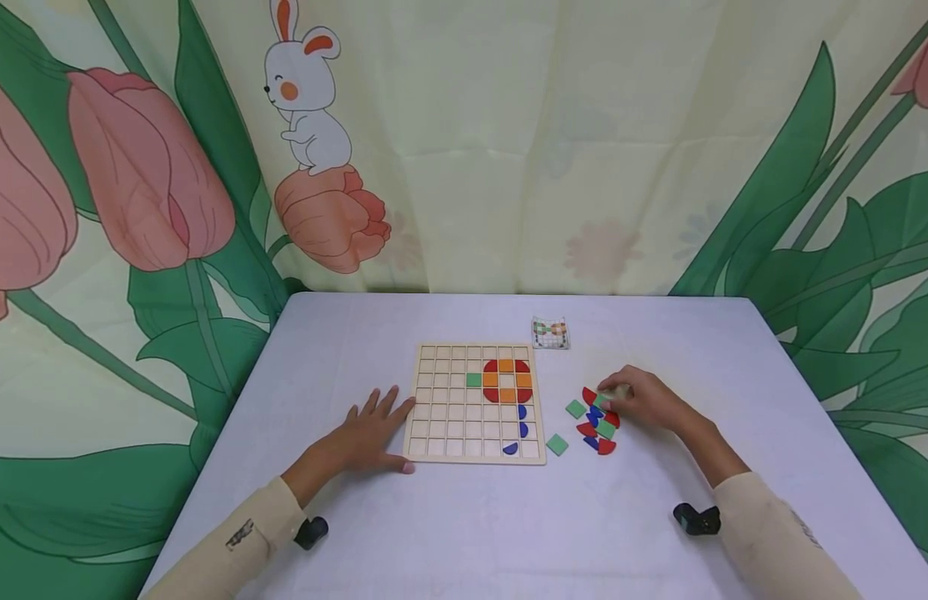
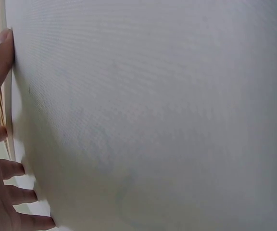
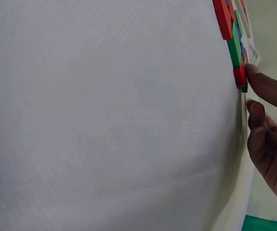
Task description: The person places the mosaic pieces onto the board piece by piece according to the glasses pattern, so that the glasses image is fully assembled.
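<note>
A square wooden grid board (image 1: pixel 437 421) lies on the table, partly filled with coloured pieces. Red quarter-rounds and orange squares (image 1: pixel 506 365) form a ring at its upper right, with a green square (image 1: pixel 474 380) to the left. Three blue half-rounds (image 1: pixel 511 448) lie lower down. My left hand (image 1: pixel 369 433) rests at the board's left edge, fingers spread. My right hand (image 1: pixel 644 400) reaches into a pile of loose pieces, its thumb and fingertips at a green square (image 1: pixel 602 401). In the right wrist view, the thumb (image 3: pixel 268 89) touches the pile; whether a piece is pinched is unclear.
Loose red pieces (image 1: pixel 607 447), blue pieces and green squares (image 1: pixel 557 445) lie right of the board. A small pattern card (image 1: pixel 550 333) lies behind it. A white cloth (image 1: pixel 464 533) covers the table, and a printed curtain (image 1: pixel 494 167) hangs behind.
</note>
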Demonstrator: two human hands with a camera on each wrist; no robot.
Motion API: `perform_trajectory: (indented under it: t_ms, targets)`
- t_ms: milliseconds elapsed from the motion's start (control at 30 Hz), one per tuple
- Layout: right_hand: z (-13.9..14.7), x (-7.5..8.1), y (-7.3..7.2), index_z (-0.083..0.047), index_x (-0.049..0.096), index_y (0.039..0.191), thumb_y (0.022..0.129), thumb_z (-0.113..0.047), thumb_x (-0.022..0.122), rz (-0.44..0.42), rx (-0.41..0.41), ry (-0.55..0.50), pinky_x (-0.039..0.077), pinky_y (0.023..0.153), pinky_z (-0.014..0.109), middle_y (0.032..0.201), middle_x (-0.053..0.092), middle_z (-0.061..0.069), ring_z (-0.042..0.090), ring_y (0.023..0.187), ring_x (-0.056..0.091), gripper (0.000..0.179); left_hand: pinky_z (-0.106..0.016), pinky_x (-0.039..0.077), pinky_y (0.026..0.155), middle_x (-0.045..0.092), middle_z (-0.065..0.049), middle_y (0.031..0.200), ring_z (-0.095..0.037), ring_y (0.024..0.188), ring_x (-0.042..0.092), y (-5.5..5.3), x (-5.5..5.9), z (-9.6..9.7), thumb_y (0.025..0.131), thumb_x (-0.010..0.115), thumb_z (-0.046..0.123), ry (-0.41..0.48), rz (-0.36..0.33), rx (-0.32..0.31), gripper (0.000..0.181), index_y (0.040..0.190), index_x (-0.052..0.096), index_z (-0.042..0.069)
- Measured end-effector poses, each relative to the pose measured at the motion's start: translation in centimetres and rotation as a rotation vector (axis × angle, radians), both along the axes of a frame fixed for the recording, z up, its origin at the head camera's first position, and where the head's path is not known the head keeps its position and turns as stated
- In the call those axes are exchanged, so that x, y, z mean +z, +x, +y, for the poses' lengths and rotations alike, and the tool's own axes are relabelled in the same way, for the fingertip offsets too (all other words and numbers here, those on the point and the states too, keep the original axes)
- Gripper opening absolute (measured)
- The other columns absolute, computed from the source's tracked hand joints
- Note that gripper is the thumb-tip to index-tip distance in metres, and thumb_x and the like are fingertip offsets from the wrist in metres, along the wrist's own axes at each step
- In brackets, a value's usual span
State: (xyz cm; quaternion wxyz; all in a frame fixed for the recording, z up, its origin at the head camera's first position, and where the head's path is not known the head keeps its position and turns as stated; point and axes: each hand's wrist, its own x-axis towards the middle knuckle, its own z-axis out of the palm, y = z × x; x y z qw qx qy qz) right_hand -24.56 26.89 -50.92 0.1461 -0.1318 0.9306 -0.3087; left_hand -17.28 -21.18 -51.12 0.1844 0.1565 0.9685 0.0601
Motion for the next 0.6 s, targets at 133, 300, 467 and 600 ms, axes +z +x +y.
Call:
perform_trajectory:
  t_ms: [133, 300, 467, 600]
  targets:
    - [0.27, -0.28, 0.10, -0.009, 0.073, 0.120, 0.091, -0.022, 0.076, 0.011, -0.004, 0.002, 0.051, 0.074, 0.027, 0.111, 0.063, 0.012, 0.025, 0.103, 0.057, 0.032, -0.073, 0.024, 0.112, 0.013, -0.018, 0.168, -0.048, 0.153, 0.009, -0.03, -0.06, -0.02, 0.074, 0.071, 0.074, 0.002, 0.004, -0.002, 0.112, 0.161, 0.023, 0.022]
    - [0.62, -0.56, 0.14, -0.010, 0.075, 0.118, 0.090, -0.020, 0.077, 0.021, 0.026, -0.005, 0.049, 0.069, 0.024, 0.107, 0.062, 0.009, 0.021, 0.098, 0.055, 0.030, -0.074, 0.023, 0.111, 0.013, -0.017, 0.168, -0.048, 0.153, 0.008, -0.01, -0.10, 0.03, 0.074, 0.072, 0.073, 0.015, 0.009, -0.002, 0.112, 0.161, 0.023, 0.022]
    - [0.67, -0.70, 0.13, -0.011, 0.075, 0.117, 0.090, -0.020, 0.077, 0.017, 0.033, -0.019, 0.050, 0.070, 0.023, 0.109, 0.064, 0.009, 0.021, 0.099, 0.056, 0.029, -0.074, 0.024, 0.111, 0.014, -0.017, 0.168, -0.048, 0.153, 0.009, -0.04, -0.02, 0.02, 0.074, 0.072, 0.073, 0.014, 0.010, 0.001, 0.112, 0.161, 0.024, 0.022]
    - [0.48, -0.72, 0.17, -0.012, 0.072, 0.113, 0.089, -0.018, 0.077, 0.000, 0.033, -0.049, 0.052, 0.072, 0.023, 0.107, 0.065, 0.008, 0.023, 0.099, 0.057, 0.025, -0.073, 0.023, 0.112, 0.013, -0.017, 0.169, -0.047, 0.154, 0.008, -0.05, -0.04, 0.03, 0.074, 0.071, 0.073, 0.005, 0.001, 0.006, 0.112, 0.161, 0.023, 0.023]
